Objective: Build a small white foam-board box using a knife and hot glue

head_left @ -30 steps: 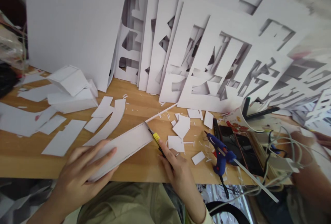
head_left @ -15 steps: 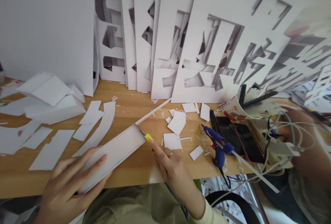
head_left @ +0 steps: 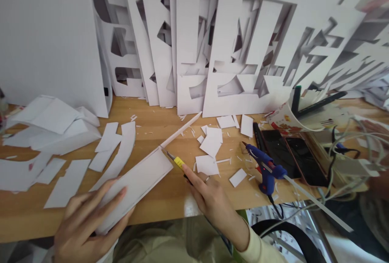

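Note:
My left hand (head_left: 91, 214) is wrapped round the near end of a long white foam board piece (head_left: 141, 184), which lies slanted across the wooden table's front edge. A dark line runs along its right side. In my right hand (head_left: 209, 196) is a craft knife (head_left: 178, 161) with a yellow collar, my index finger stretched along it. The blade tip is at the piece's far end; I cannot tell whether it touches. From that far corner a narrow white strip (head_left: 182, 129) sticks out, pointing away to the right.
White boards with cut-out shapes (head_left: 194, 36) stand along the back. White offcuts (head_left: 209, 145) lie around. To the right are a blue glue gun (head_left: 264, 165), two phones (head_left: 306, 159), a paper cup with pens (head_left: 288, 117) and tangled cables (head_left: 340, 165). A person's arm (head_left: 378, 186) is partly visible there.
The view has shifted slightly. The knife tip has drawn a little towards the piece's far left corner, beside the strip. Both hands keep their grips. The person's arm at right has moved further out of view.

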The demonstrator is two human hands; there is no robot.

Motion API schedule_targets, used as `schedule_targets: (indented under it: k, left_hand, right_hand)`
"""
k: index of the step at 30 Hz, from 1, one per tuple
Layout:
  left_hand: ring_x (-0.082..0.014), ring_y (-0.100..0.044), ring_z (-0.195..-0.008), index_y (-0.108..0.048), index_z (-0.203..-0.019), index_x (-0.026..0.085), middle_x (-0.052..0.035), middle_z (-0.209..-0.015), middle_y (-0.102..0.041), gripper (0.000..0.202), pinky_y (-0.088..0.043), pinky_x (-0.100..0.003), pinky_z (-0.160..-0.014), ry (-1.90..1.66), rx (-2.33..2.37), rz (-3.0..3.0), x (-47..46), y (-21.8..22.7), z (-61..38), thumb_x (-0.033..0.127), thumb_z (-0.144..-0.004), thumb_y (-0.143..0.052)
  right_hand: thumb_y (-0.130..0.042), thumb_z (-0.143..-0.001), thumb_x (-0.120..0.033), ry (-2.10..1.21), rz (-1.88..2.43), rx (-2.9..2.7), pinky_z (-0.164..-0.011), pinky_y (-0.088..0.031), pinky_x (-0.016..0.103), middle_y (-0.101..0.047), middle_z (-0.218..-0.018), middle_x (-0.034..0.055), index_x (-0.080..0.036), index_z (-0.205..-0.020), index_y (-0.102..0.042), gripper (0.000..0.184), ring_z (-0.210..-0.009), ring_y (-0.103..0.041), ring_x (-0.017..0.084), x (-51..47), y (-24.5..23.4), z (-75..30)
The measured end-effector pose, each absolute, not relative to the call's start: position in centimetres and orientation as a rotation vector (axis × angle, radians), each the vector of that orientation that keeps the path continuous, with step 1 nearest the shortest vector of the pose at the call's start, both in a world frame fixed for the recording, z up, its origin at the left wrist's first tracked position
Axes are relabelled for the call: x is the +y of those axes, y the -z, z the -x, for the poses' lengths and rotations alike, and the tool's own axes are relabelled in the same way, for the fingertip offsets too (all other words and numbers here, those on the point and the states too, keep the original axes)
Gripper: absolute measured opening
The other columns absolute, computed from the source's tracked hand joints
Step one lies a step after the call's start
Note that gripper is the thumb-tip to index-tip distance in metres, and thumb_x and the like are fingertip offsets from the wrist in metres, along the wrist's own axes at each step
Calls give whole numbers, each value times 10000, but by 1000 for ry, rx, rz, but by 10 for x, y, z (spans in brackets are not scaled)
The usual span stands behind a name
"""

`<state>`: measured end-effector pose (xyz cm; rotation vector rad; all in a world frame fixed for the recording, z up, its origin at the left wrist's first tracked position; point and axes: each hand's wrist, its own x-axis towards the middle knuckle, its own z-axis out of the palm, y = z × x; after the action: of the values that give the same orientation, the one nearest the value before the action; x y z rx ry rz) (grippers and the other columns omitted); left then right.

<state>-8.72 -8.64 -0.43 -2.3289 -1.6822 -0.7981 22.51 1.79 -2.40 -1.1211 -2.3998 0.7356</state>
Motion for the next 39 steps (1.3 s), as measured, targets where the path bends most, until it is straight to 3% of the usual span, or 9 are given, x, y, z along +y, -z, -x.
schedule_targets:
  k: [4, 9, 18, 24, 28, 31, 34, 37, 39]
  left_hand:
    - [-305, -763, -979, -568, -1475, 416, -27, -1006, -814, 765, -535, -456, -823, 798, -1653, 2373, -86, 2, 82, 90, -816, -778]
    - [-297, -747, -978, -531, -1520, 360, -85, -1182, -771, 731, -521, -457, -831, 894, -1770, 2269, -84, 2, 73, 144, -862, -765]
    - [-288, -749, -996, -618, -1420, 304, -85, -1120, -786, 630, -522, -437, -850, 879, -1741, 2302, -84, -2, 73, 98, -844, -766]
    - [-267, -760, -959, -671, -1303, 329, -30, -971, -807, 500, -526, -416, -824, 924, -1695, 2265, -80, -3, 68, 88, -871, -739]
    - [-278, -774, -923, -663, -1347, 288, -46, -952, -821, 555, -529, -424, -817, 882, -1660, 2295, -78, -5, 72, 78, -845, -774]
    - [-279, -781, -929, -651, -1379, 362, -15, -956, -828, 639, -535, -431, -813, 838, -1602, 2349, -77, -7, 78, 75, -822, -778]
    - [-284, -780, -990, -737, -1195, 450, 37, -997, -834, 580, -534, -439, -807, 830, -1463, 2413, -78, -4, 82, 44, -782, -771]
    - [-298, -773, -1069, -781, -910, 413, 43, -1088, -828, 398, -536, -455, -815, 916, -1486, 2361, -82, 6, 83, 40, -772, -774]
    - [-320, -767, -1105, -777, -817, 401, 43, -1134, -816, 351, -540, -475, -825, 908, -1576, 2326, -87, 13, 83, 53, -780, -770]
  right_hand:
    - [-463, -987, -78, -719, 1088, -2435, -683, -603, 272, -746, -960, 50, -370, -1670, -291, 763, -688, -656, 182, 16, 28, -225]
    - [-456, -976, -61, -668, 1093, -2454, -665, -608, 281, -754, -955, 61, -351, -1672, -298, 770, -658, -653, 187, 15, 27, -224]
    - [-400, -965, -19, -593, 1083, -2490, -642, -591, 285, -759, -1020, 81, -338, -1703, -166, 837, -664, -652, 197, 13, 20, -221]
    - [-412, -975, -27, -637, 1106, -2539, -671, -573, 266, -749, -962, 55, -337, -1705, -142, 837, -646, -600, 178, 15, 15, -221]
    - [-441, -986, -54, -712, 1136, -2571, -676, -561, 261, -750, -968, 57, -339, -1701, -173, 815, -618, -555, 163, 16, 13, -222]
    - [-430, -987, -53, -741, 1137, -2572, -667, -546, 254, -738, -948, 57, -330, -1704, -154, 817, -612, -538, 161, 16, 12, -222]
    - [-428, -977, -47, -760, 1124, -2575, -649, -523, 242, -705, -903, 45, -319, -1706, -159, 823, -613, -524, 159, 16, 13, -222]
    - [-427, -935, -17, -756, 1135, -2609, -625, -492, 233, -663, -859, 26, -310, -1706, -160, 867, -600, -490, 156, 18, 11, -221]
    - [-418, -883, 15, -764, 1143, -2657, -614, -473, 240, -643, -840, 15, -302, -1710, -124, 933, -590, -462, 159, 19, 6, -220]
